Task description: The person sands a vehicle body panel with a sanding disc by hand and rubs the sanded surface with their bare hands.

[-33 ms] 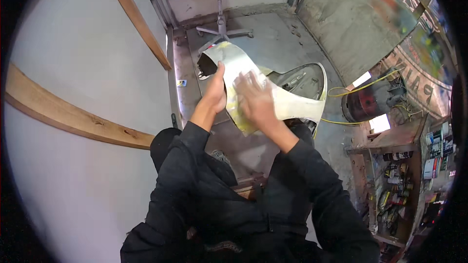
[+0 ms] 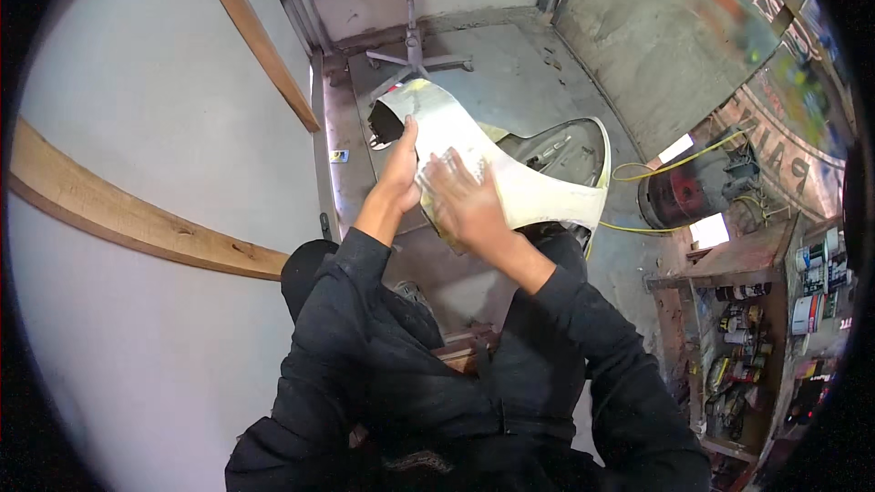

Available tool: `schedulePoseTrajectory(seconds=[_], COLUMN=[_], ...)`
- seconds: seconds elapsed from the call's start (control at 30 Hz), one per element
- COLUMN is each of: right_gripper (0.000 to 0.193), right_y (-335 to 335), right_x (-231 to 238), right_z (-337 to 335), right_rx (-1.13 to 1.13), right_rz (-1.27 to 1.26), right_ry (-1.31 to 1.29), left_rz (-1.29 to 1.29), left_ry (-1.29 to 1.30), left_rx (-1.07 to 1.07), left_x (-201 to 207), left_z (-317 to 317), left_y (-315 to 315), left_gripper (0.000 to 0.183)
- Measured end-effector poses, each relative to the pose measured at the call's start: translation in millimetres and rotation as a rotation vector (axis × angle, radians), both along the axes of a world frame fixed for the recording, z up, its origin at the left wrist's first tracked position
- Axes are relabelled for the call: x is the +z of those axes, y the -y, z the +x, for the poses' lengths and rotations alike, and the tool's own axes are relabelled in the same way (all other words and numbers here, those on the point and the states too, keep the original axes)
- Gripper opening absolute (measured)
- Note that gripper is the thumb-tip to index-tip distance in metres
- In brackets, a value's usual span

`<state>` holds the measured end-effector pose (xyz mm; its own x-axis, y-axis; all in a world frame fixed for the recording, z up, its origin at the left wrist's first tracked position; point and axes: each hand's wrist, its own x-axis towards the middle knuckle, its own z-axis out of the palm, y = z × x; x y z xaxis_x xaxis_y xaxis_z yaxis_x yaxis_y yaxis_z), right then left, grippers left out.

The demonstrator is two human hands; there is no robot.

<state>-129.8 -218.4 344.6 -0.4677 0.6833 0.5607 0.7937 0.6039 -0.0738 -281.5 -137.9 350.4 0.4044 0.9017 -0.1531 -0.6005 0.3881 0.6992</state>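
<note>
A car fender (image 2: 538, 189), pale with yellow-green patches and a wide wheel-arch curve, lies across in front of my knees. My left hand (image 2: 398, 173) grips its left edge, thumb up along the rim and the other fingers hidden behind the panel. On the fender's face rests my right hand (image 2: 467, 199), flat with the fingers spread and slightly smeared by motion. Whether anything thin lies beneath that palm cannot be seen. The lower left part of the panel is partly covered by this hand.
A wheeled stand (image 2: 415, 59) is on the floor beyond the fender. To the right are a dark red cylindrical tank (image 2: 674, 199) with a yellow hose (image 2: 679, 160) and a wooden shelf (image 2: 720, 278) with cans and bottles. A white wall (image 2: 173, 164) with wooden strips rises at left.
My right hand has slid a short way left and toward me over the fender. The left hand and the fender keep nearly the same place.
</note>
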Motion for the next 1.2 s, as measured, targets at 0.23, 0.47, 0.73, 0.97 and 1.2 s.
schedulePoseTrajectory(seconds=[0.23, 0.47, 0.73, 0.97, 1.2], right_gripper=[0.049, 0.049, 0.047, 0.047, 0.049], right_y=[-25.8, -37.3, -33.0, -24.0, -8.6], right_x=[10.2, -2.2, -3.9, -6.2, -10.5], right_z=[17.7, 36.5, 33.4, 26.9, 11.1], right_rx=[-0.104, -0.192, -0.244, 0.058, 0.086], right_rz=[-0.056, -0.095, -0.114, -0.132, -0.147], right_ry=[-0.203, -0.279, -0.327, -0.074, -0.106], left_rz=[-0.012, -0.069, -0.095, -0.136, -0.154], left_ry=[0.124, 0.087, -0.029, -0.055, -0.089], left_rx=[0.009, 0.050, 0.142, 0.086, 0.161], left_x=[6.6, 0.6, 12.2, -0.7, -14.7], left_z=[9.1, 11.7, 13.8, 10.2, 11.6], left_y=[2.4, 3.4, 8.2, 10.8, 2.8], left_gripper=[0.063, 0.062, 0.065, 0.064, 0.063])
